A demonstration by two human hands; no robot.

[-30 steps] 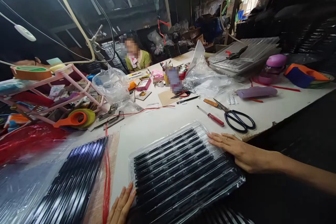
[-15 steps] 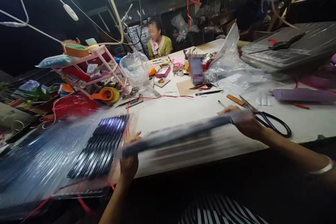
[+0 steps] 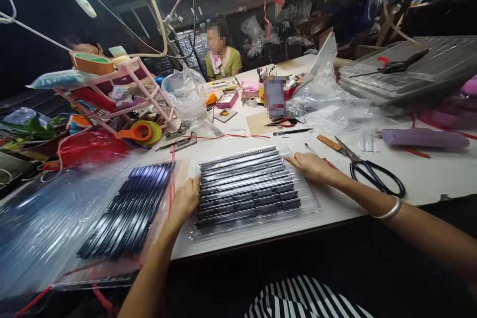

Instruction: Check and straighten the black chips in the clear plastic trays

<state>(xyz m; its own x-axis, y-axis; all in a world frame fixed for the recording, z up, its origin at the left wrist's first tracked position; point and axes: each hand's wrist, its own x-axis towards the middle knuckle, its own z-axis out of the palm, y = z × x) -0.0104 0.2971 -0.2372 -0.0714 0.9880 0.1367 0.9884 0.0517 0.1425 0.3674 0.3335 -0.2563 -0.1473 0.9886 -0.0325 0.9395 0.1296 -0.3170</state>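
A clear plastic tray (image 3: 311,194) with several long black strips (image 3: 248,184) in rows lies flat on the white table, near its front edge. My left hand (image 3: 187,199) grips the tray's left edge, fingers closed around it. At the far right corner of the tray, my right hand (image 3: 307,165) holds the edge between thumb and fingers. To the left, another set of black strips (image 3: 128,208) rests on stacked clear trays (image 3: 48,223), with red string beside it.
Black-handled scissors (image 3: 376,176) and a screwdriver lie right of the tray. A pink rack (image 3: 149,89) with tape rolls stands back left. Clear plastic film (image 3: 328,94) and stacked trays (image 3: 402,74) are at the back right. A person (image 3: 222,54) sits across the table.
The tray was tilted up and blurred between both hands; now it lies flat on the table, its rows of strips showing. Both hands still hold it. The view has shifted slightly.
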